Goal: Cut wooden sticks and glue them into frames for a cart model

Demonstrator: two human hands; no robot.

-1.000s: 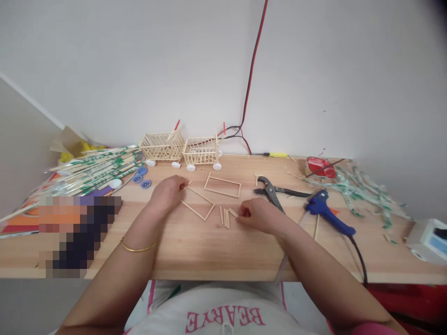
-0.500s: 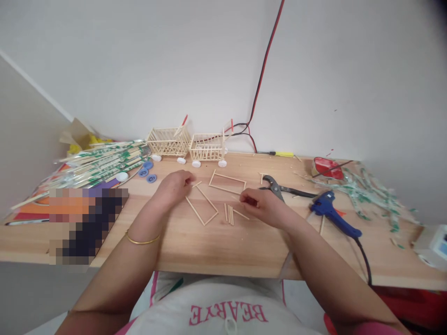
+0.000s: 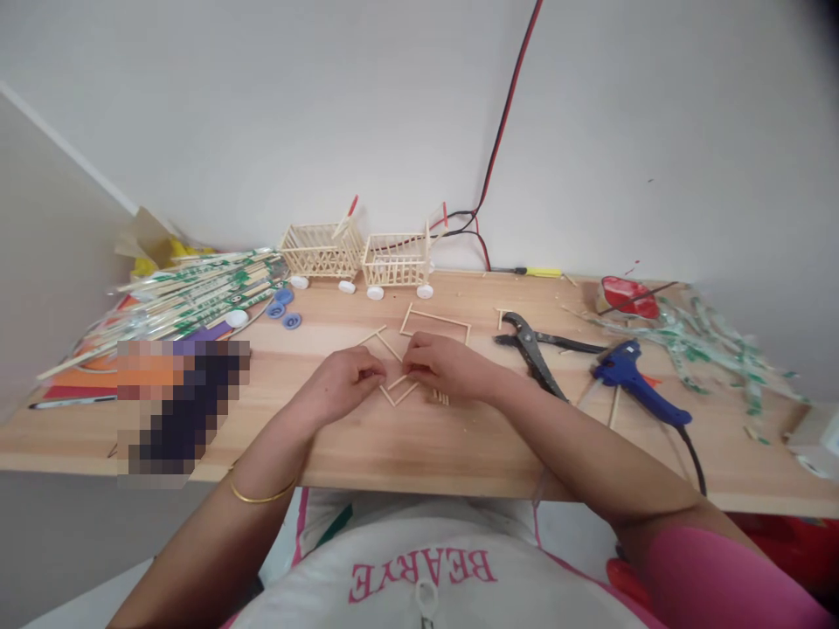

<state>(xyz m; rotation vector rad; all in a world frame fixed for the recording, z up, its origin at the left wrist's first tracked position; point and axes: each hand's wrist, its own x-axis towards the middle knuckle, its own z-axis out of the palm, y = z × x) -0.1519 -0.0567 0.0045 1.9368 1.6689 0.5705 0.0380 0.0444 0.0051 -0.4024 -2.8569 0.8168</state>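
The open stick frame lay flat on the table, near the middle, its near corner poking out between the two hands. The left hand rested on its left side, fingers curled and tips pinched down on the wood. The right hand, which half a second earlier had been over by the loose short sticks with one pinched up, had come left to meet it. Its fingers were bent over the frame's right side, and a short stick seemed to lie across the corner between both sets of fingertips, though the grip itself was hidden. So both hands were now on the one frame.

Just beyond lay a closed rectangular frame. Right of it were the pliers and the blue glue gun. At the far edge stood two stick carts.
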